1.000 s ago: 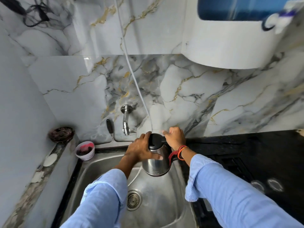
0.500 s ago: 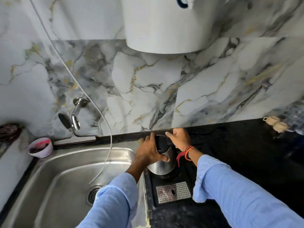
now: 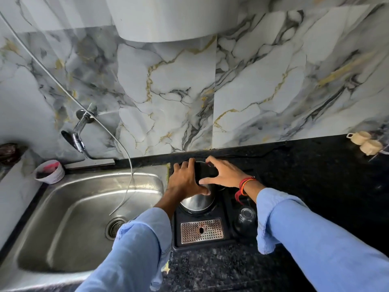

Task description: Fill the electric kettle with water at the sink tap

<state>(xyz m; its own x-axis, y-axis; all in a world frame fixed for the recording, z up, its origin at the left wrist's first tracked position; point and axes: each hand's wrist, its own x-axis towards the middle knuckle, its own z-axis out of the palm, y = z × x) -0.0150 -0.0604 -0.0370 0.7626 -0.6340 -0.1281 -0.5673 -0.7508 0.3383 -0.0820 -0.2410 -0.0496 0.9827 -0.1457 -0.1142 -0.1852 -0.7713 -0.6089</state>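
Note:
The steel electric kettle with a black lid stands on a black tray on the dark counter, to the right of the steel sink. My left hand wraps around the kettle's left side. My right hand lies over the black lid and the right side, fingers spread. The chrome tap juts from the marble wall at the far left, well apart from the kettle. No water runs from it.
A thin white hose hangs from the wall into the sink. A small white cup sits at the sink's back left corner. The tray holds a perforated drip grate and an upturned glass. Two beige cups stand far right.
The kettle has travelled from over the sink, rightward, down onto the black tray on the counter. Both hands stayed on it, and my right fingers have spread across the lid.

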